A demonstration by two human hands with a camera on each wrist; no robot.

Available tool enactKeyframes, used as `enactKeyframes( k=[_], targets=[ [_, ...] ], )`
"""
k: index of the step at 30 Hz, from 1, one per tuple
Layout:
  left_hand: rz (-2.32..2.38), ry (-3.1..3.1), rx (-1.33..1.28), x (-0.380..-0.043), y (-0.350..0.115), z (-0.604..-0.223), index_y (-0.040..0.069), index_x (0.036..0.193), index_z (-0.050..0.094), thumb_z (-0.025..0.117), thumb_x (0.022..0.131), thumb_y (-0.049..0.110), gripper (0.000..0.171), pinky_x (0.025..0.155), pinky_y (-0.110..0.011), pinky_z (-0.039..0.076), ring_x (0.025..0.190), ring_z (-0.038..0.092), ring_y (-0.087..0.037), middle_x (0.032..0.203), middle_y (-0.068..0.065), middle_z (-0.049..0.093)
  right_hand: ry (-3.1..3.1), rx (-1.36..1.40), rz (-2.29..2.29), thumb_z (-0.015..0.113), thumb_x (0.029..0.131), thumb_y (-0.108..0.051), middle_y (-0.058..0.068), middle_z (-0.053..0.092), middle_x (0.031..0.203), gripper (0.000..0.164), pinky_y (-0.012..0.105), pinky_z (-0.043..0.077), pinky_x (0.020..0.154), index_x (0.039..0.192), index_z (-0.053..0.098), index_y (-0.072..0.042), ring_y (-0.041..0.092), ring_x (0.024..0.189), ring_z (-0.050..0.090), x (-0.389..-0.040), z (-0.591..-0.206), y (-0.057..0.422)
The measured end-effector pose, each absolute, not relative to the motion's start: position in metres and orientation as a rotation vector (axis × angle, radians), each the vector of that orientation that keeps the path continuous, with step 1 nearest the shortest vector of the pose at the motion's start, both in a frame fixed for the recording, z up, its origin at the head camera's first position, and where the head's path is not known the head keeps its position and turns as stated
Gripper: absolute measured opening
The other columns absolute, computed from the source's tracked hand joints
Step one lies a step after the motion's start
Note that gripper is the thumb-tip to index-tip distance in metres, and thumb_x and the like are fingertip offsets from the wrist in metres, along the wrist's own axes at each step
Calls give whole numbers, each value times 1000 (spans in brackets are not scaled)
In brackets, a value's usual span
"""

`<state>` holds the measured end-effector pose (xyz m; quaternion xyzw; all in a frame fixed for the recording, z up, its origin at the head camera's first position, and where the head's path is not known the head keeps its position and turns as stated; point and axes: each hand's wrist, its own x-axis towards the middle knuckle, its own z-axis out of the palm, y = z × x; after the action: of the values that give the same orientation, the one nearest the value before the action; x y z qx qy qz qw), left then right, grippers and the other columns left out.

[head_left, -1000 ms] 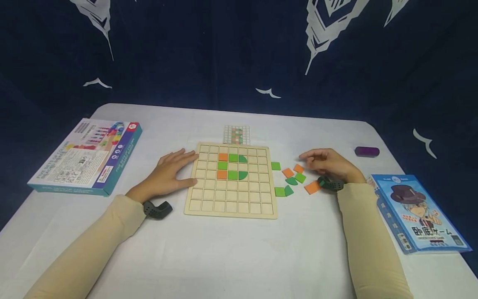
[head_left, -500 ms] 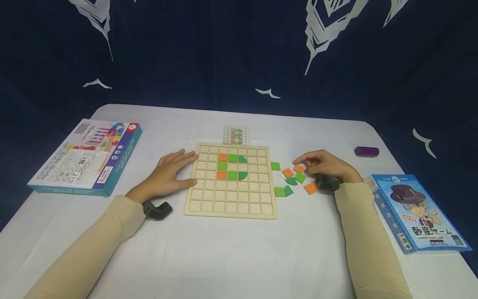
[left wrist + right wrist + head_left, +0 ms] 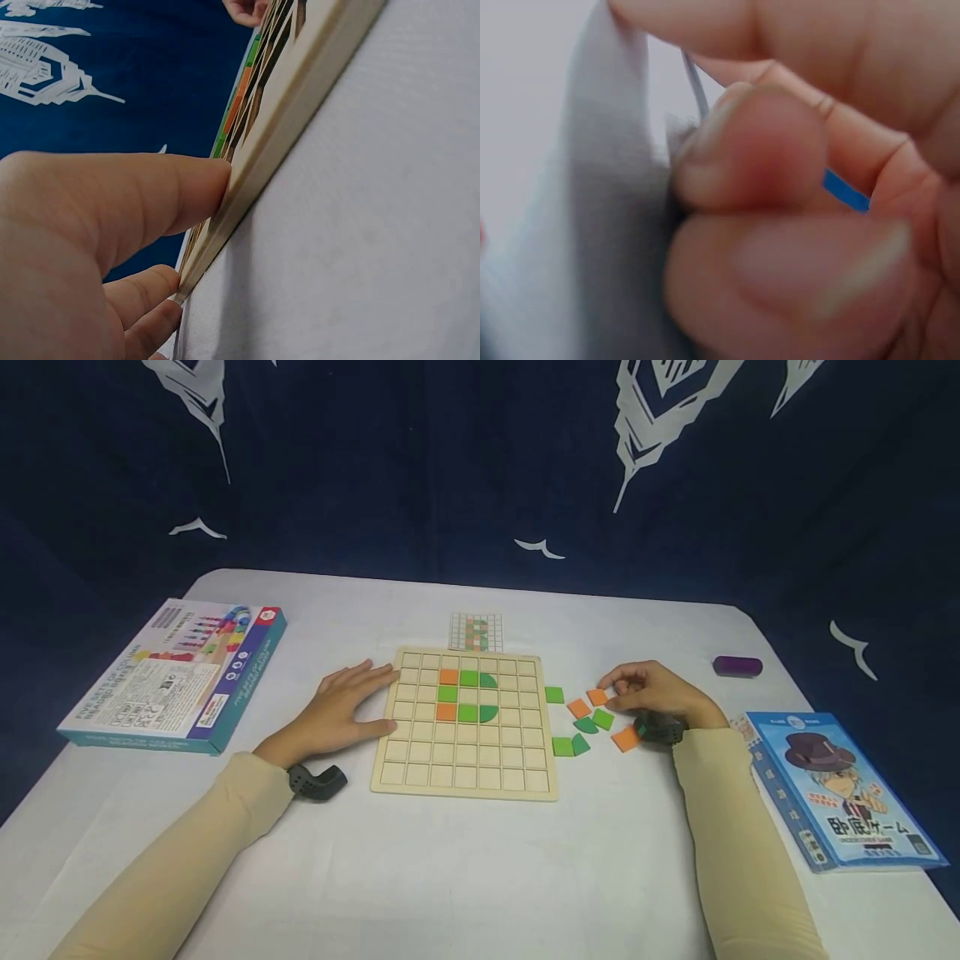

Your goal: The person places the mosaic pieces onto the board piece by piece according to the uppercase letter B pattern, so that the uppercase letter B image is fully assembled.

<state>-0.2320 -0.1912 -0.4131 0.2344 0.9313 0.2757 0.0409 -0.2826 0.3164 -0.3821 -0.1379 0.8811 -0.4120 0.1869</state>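
My left hand (image 3: 330,714) rests at the left edge of the wooden grid board (image 3: 465,777), fingers spread and straight. In the left wrist view the thumb (image 3: 172,191) touches the board's side (image 3: 259,161). Orange and green squares and dark green quarter-round pieces sit in its upper cells. Right of the board, my right hand (image 3: 648,689) pinches a small orange square tile (image 3: 596,697) between index finger and thumb, close to the table. Around it lie a green square (image 3: 602,719), an orange square (image 3: 578,708) and a dark green quarter-round (image 3: 587,725). In the right wrist view, curled fingers (image 3: 750,150) hide the tile.
A small pattern card (image 3: 476,632) lies behind the board. At the left stands a flat game box (image 3: 172,677), at the right a blue game box (image 3: 847,789). A purple oblong object (image 3: 737,666) lies back right. Further tiles, such as an orange one (image 3: 626,739), lie near my right wrist.
My right hand has come down and left to the loose tiles, and index finger and thumb have closed on the orange square, which has shifted slightly left. The left hand stays put.
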Motion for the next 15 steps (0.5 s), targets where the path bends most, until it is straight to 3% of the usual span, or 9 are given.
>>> enactKeyframes(
  k=[7, 15],
  targets=[
    [845, 2851, 716, -231, -191, -412, 6, 166, 42, 74, 98, 38, 81, 130, -64, 5, 165, 16, -42, 175, -16, 34, 2515, -360, -1129, 80, 95, -2, 1, 56, 82, 38, 24, 46, 62, 126, 67, 15, 13, 69, 51, -281, -380, 314],
    [846, 2848, 716, -231, -191, -412, 6, 166, 42, 74, 98, 38, 81, 131, -63, 4, 165, 16, -42, 175, -16, 33, 2498, -302, -1134, 80, 95, -6, 2, 67, 91, 36, 26, 51, 61, 124, 67, 11, 15, 71, 56, -280, -372, 303]
  ],
)
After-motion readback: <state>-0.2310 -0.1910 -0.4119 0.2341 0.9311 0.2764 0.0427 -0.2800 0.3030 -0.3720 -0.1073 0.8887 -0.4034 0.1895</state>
